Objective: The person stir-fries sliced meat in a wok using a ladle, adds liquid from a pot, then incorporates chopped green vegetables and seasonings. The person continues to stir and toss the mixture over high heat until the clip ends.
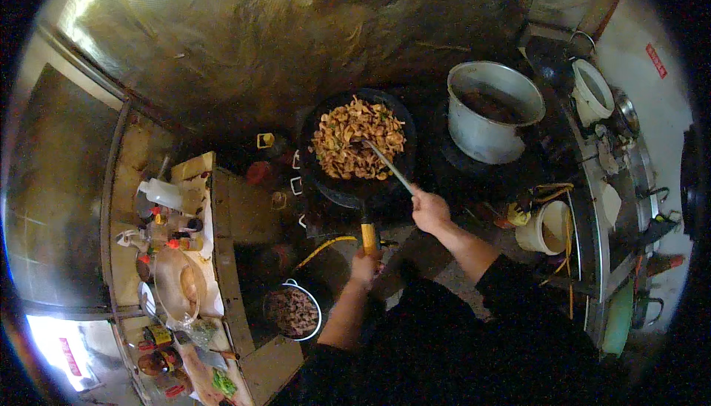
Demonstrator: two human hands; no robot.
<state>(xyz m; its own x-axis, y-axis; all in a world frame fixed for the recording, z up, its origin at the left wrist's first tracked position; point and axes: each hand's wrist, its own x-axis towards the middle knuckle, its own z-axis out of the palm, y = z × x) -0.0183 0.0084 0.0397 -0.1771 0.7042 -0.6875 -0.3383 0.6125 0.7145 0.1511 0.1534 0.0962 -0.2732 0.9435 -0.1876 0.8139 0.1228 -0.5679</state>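
Note:
A dark wok (340,197) full of browned, sliced food (355,134) with green bits among it sits before me on what looks like a stove. My left hand (365,267) grips the wok's wooden handle (369,236) at its near end. In my right hand (430,210) is the long metal handle of a cooking utensil (390,166). Its far end is buried in the food, so I cannot tell whether it is a ladle or a turner.
A large metal pot (483,128) stands right of the wok. Below it on the right is a white bucket (547,234) beside a metal counter (602,272). Left, a shelf (216,295) bears bottles and a strainer-like bowl (175,289). A white-rimmed bucket (318,317) of meat-like pieces stands low.

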